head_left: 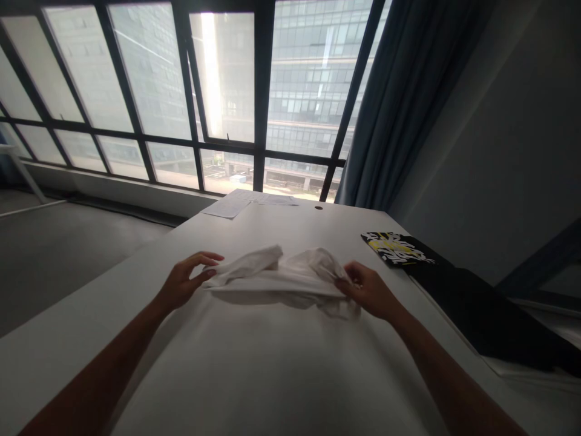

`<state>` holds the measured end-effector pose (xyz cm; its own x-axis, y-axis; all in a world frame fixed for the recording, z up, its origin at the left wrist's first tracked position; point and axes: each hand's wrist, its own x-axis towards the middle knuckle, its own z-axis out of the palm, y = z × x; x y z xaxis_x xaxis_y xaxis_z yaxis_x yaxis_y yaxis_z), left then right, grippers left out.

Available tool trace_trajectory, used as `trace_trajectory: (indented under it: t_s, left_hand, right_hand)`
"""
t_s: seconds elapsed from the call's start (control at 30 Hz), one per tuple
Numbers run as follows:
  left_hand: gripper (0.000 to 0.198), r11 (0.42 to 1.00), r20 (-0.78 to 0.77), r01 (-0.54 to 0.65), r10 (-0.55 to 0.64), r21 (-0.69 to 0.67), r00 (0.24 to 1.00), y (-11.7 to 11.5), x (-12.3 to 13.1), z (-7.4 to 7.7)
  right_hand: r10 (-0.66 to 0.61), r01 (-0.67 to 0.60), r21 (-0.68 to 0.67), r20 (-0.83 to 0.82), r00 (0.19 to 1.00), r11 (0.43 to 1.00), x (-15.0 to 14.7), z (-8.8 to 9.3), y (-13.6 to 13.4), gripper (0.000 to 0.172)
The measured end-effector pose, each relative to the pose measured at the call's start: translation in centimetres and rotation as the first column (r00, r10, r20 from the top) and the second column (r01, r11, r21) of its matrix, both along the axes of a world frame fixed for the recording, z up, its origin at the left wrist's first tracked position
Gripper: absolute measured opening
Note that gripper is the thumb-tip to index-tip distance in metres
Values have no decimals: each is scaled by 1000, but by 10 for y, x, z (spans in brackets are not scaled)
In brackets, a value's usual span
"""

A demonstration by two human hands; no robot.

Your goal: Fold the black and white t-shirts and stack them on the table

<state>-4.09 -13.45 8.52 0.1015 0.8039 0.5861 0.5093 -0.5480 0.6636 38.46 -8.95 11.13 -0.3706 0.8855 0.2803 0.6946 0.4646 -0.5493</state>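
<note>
A crumpled white cloth (272, 280) is stretched sideways between my two hands, above the near part of a white table (318, 227). My left hand (186, 278) pinches its left end between thumb and fingers. At the other end, my right hand (365, 287) is closed on a bunched part. Loose folds stand up along the top, and a blurred flap hangs below my right fingers. Whether the cloth is a garment I cannot tell.
A black cloth with a white and yellow print (399, 248) lies along the table's right edge and hangs over it. Paper sheets (229, 206) rest at the far left corner, and a round hole (318, 208) is near the far edge. Beyond are windows and a blue curtain (385, 121).
</note>
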Motion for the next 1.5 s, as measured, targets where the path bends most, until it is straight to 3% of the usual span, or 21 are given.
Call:
trace_trajectory:
  t_s: [0.1,0.23,0.33,0.43,0.5,0.57,0.63,0.67,0.7,0.73,0.77,0.8,0.87,0.9,0.93,1.0,1.07,1.17,1.3,1.4,1.5]
  left_hand:
    - [24,991,-89,-116,122,66,989,4,-12,-1]
    - [30,980,-237,-180,195,86,952,6,15,-21]
    - [42,992,-479,-119,85,-41,874,4,38,-33]
    - [26,978,-619,-30,-107,-206,778,4,39,-30]
    - [22,986,-596,-19,-84,-164,799,4,27,-20]
    - [23,992,-486,-120,121,34,865,3,10,-7]
    - [22,921,-299,-316,376,228,877,3,-6,3]
    - [22,867,-213,-412,474,279,854,2,-13,6]
    - [22,822,-152,-486,543,297,826,3,-19,8]
    - [22,793,-117,-536,585,289,803,3,-24,8]
    - [21,776,-102,-571,612,267,785,4,-27,8]
    - [21,763,-100,-598,634,245,767,5,-30,6]
    - [24,741,-123,-641,668,198,734,8,-33,2]
    - [27,741,-157,-652,671,161,724,9,-32,0]
    - [30,751,-214,-652,658,108,722,10,-30,-3]
    - [35,802,-386,-595,534,-49,752,10,-21,-12]
    - [39,850,-555,-484,306,-205,773,9,-5,-24]
    - [56,911,-644,-283,27,-298,765,6,18,-43]
    - [76,926,-599,-32,-217,-376,771,11,19,-58]
    - [76,890,-656,-182,-157,-418,739,21,-12,-58]
    - [72,794,-736,-424,-42,-435,676,29,-52,-54]
  right_hand:
    - [24,51,-199,355,934,979,8,-15,-5,33]
    - [-126,127,32,504,854,991,-20,-24,-13,48]
    - [26,-64,63,478,878,996,-43,-27,-7,55]
    - [204,-214,-42,515,833,976,-49,-27,6,39]
    - [106,-125,2,528,842,992,-43,-20,13,24]
    - [-150,72,190,441,885,979,-32,-4,13,24]
    - [-383,280,361,255,888,890,-23,16,5,27]
    - [-429,337,386,182,885,859,-20,26,-3,27]
    - [-404,332,353,155,901,875,-18,36,-13,27]
    - [-294,246,255,171,940,935,-19,43,-23,27]
    - [-96,79,91,201,975,993,-22,48,-34,27]
    - [167,-143,-126,206,964,982,-26,51,-43,28]
    - [560,-461,-476,83,824,749,-40,50,-56,35]
    - [622,-511,-542,28,783,667,-49,45,-57,38]
    - [614,-508,-545,16,789,667,-59,38,-56,39]
    - [474,-409,-390,85,876,825,-82,18,-49,32]
    - [399,-355,-235,174,900,905,-108,-5,-39,31]
    - [426,-397,-155,303,852,904,-143,-34,-30,54]
    - [372,-351,-134,455,809,927,-160,-45,-15,27]
    - [194,-152,-120,556,808,981,-144,-36,5,20]
    - [62,27,-132,621,781,991,-116,-21,24,22]
